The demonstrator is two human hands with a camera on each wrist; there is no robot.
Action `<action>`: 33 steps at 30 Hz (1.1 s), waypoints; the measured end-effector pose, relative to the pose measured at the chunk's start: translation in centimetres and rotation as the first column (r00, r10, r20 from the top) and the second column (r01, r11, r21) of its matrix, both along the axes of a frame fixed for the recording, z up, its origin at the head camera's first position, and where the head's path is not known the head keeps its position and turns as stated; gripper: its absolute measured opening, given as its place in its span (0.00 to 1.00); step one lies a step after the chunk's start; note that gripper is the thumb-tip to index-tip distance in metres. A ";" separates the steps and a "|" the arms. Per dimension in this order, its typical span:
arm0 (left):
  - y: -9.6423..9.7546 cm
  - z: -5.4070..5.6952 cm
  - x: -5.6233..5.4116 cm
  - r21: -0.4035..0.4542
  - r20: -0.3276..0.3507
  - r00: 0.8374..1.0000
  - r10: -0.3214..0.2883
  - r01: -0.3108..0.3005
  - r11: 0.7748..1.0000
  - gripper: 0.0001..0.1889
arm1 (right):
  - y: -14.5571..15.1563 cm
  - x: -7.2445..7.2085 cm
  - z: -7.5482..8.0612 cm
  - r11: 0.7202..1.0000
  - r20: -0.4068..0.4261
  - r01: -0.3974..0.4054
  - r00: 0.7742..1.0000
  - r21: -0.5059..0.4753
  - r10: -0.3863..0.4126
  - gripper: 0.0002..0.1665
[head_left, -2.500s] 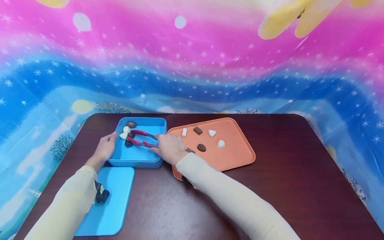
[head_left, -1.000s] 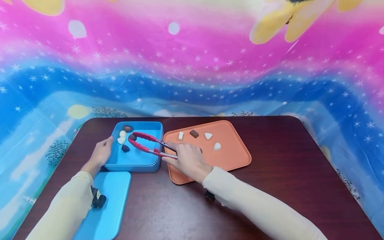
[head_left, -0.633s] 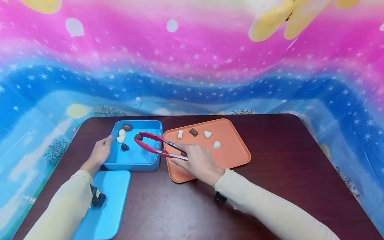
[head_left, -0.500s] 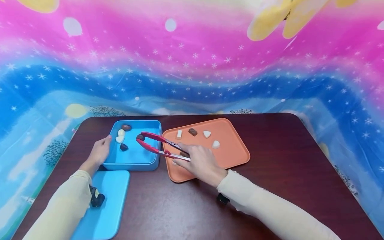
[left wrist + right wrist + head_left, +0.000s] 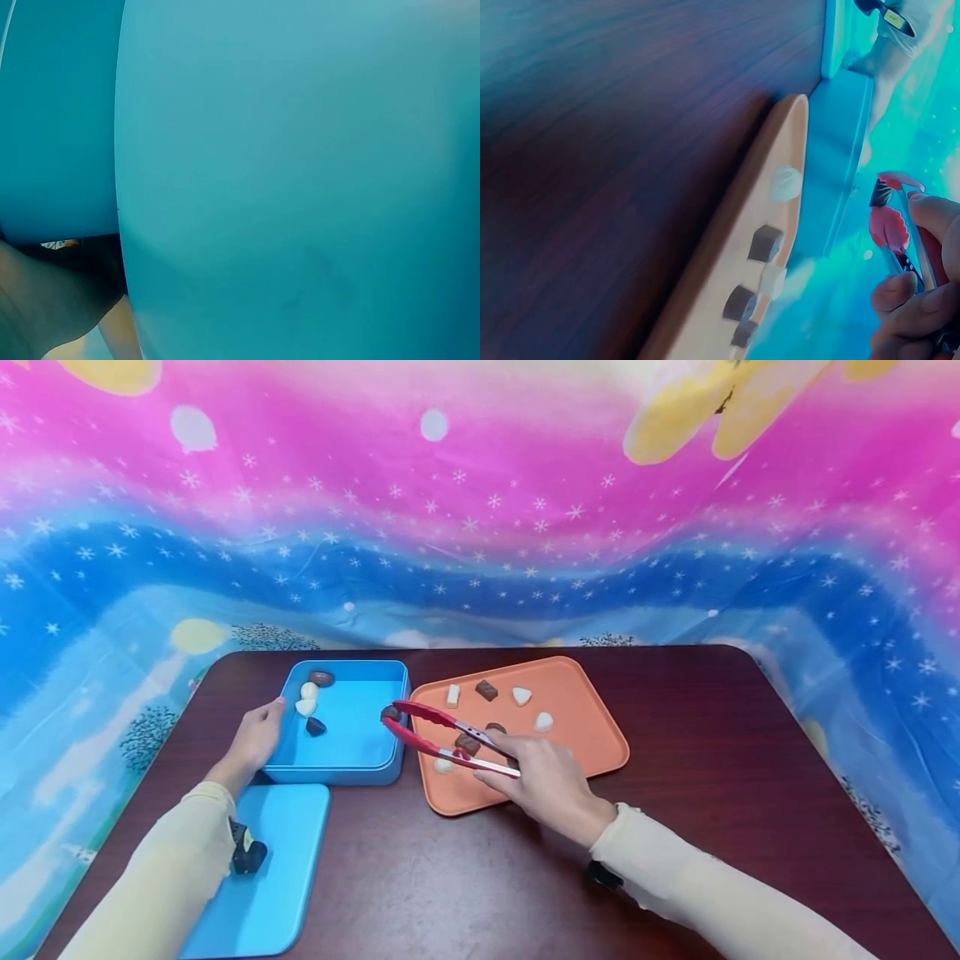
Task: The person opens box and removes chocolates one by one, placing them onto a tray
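My right hand grips red-tipped tongs with a dark chocolate pinched in their tips. In the head view that chocolate overlaps the right rim of the blue box; in the right wrist view the dark chocolate shows ridges between the tips. My left hand holds the box at its left side, thumb at the rim, other fingers mostly hidden. Along the box's left part lie a brown chocolate, a white one with a cream one behind it, and a dark one.
An orange tray right of the box bears several white and brown chocolates, some partly behind the tongs. The blue lid lies in front of the box, under the left forearm. A patterned cloth hangs behind the dark wooden table.
The tongs, at the chocolates in the box's left part before, have moved right with a dark chocolate in their tips, to the box's right rim. My left hand stays at the box.
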State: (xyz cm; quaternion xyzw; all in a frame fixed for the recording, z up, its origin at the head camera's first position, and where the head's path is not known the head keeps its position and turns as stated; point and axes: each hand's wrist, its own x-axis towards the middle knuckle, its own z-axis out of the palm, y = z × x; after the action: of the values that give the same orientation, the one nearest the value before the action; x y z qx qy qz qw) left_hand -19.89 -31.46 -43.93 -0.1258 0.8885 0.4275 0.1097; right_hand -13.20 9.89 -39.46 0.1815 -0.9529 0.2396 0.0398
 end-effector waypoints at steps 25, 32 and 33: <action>0.1 -0.2 0.0 0.002 0.035 0.999 0.007 -0.007 1.000 0.42 | 9.9 3.2 -1.9 0.989 -0.031 0.144 0.989 0.034 -0.143 0.34; 0.0 -0.2 0.0 -0.003 0.044 0.999 0.010 -0.010 1.000 0.42 | 12.4 2.4 -1.8 0.980 -0.039 0.199 0.979 0.026 -0.198 0.33; 0.0 -0.2 -0.1 -0.004 0.046 0.999 0.011 -0.010 1.000 0.42 | 12.7 2.2 -1.8 0.978 -0.035 0.204 0.979 0.033 -0.202 0.34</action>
State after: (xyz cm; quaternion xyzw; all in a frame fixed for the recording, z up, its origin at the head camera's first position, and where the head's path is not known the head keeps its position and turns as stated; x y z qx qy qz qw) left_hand -19.94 -31.49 -44.14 -0.1405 0.8859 0.4232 0.1275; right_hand -10.96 22.60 -41.24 0.0877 -0.9700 0.2139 0.0759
